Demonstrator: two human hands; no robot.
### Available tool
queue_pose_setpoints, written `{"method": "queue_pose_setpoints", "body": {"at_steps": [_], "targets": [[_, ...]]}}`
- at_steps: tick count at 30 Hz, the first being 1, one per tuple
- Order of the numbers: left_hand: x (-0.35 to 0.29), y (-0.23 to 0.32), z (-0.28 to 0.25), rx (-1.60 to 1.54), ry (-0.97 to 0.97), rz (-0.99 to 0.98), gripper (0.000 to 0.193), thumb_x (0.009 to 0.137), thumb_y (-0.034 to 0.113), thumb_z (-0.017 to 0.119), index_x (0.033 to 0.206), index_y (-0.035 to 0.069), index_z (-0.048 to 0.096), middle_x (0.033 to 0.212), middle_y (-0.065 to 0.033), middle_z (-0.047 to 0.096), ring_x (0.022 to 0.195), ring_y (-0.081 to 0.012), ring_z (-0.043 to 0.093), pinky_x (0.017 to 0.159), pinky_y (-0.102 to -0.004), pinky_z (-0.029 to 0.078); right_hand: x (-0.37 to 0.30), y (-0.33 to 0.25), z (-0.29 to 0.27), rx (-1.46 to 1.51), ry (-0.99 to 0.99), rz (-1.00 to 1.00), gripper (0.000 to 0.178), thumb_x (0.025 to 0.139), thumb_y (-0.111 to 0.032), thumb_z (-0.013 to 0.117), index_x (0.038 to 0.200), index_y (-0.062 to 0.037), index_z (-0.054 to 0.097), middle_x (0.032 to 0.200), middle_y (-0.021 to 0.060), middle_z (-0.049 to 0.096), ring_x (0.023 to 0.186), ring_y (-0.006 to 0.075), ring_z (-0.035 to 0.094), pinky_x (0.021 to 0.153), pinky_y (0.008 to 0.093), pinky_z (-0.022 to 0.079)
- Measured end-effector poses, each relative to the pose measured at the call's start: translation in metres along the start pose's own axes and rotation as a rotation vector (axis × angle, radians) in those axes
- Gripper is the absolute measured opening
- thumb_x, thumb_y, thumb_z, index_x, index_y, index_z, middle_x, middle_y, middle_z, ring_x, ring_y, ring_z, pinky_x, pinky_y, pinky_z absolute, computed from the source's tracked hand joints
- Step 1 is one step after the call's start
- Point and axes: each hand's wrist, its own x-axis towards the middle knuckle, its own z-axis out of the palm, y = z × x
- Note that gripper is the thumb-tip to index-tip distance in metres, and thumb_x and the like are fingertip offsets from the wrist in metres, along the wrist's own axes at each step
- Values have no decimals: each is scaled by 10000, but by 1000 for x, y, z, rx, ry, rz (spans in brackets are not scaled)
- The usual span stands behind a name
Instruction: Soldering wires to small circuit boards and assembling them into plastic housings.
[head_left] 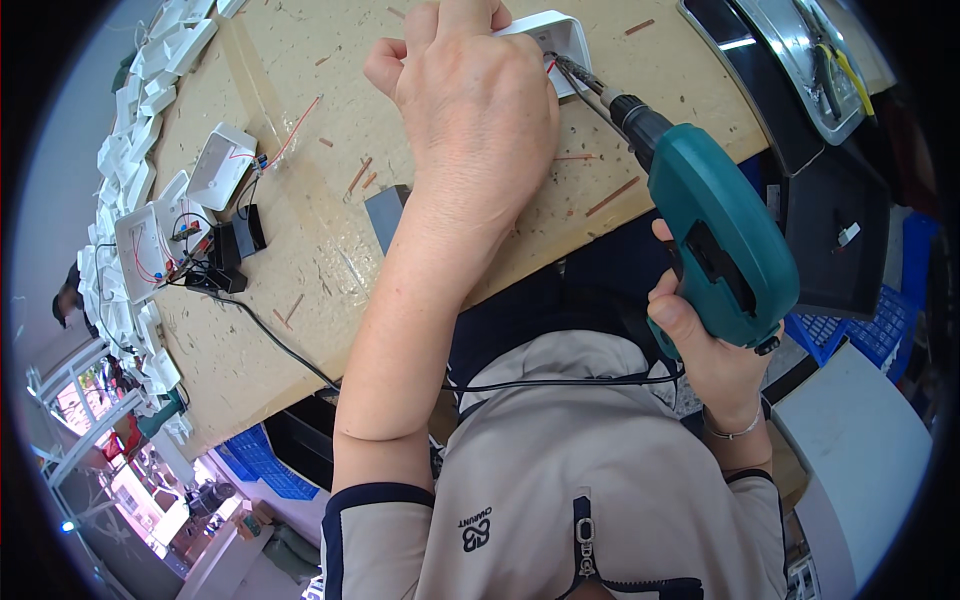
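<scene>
At the table's far edge my left hand [475, 95] is curled against a white plastic box [572, 38], which it appears to steady; its fingertips and thumb are hidden or cut off by the top of the view. My right hand [705, 335] is wrapped round the handle of a teal soldering gun [722, 225] with a black collar and slim metal tip. That tip reaches into the open box, beside a short red wire. A dark cable runs along the barrel from the box. The gun's black cord [560, 382] crosses my front to the left.
Left on the table [300, 220] lie white open boxes [220, 165] with red wires and black adapters [215, 262]. Many white cases [130, 150] line the left edge. A grey block [385, 215] sits by my forearm. Right: a metal tray [815, 70] with pliers [845, 75] and a black tray [835, 230].
</scene>
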Motion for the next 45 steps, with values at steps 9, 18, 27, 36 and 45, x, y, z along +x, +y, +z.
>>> {"method": "queue_pose_setpoints", "body": {"at_steps": [9,18,27,36,45], "targets": [[1,3,-2,10,-27,-29,48,610,43,620,612,18,580,900,-84,500,872,-259,481,764,-449,290,-3,-2,0,41,4,37,519,740,-64,698,1195,14,464,1121,181,566,736,110,579,643,215,494],[1,1,-1,-13,-16,-17,39,611,42,615,620,18,585,893,-84,498,880,-257,479,765,-439,290,-1,-1,1,11,16,32,496,737,-64,703,1175,13,483,1097,162,581,720,96,572,632,206,486],[0,1,0,-12,-10,-24,40,612,41,619,609,22,583,893,-83,501,873,-255,482,764,-437,291,2,-2,3,2,20,8,434,731,-57,710,1115,17,522,1058,140,599,699,87,563,603,195,468],[0,2,1,-7,-10,-30,46,615,47,625,610,23,586,897,-81,505,878,-257,482,763,-450,295,2,-2,1,-41,32,14,377,732,-59,708,1064,26,550,984,105,614,666,83,564,578,196,462],[1,3,-1,6,-14,-34,40,618,42,612,604,17,584,905,-85,509,881,-257,482,766,-445,298,2,-2,0,-63,27,37,396,728,-75,716,1075,20,551,1003,110,617,665,83,565,581,195,462]]}}
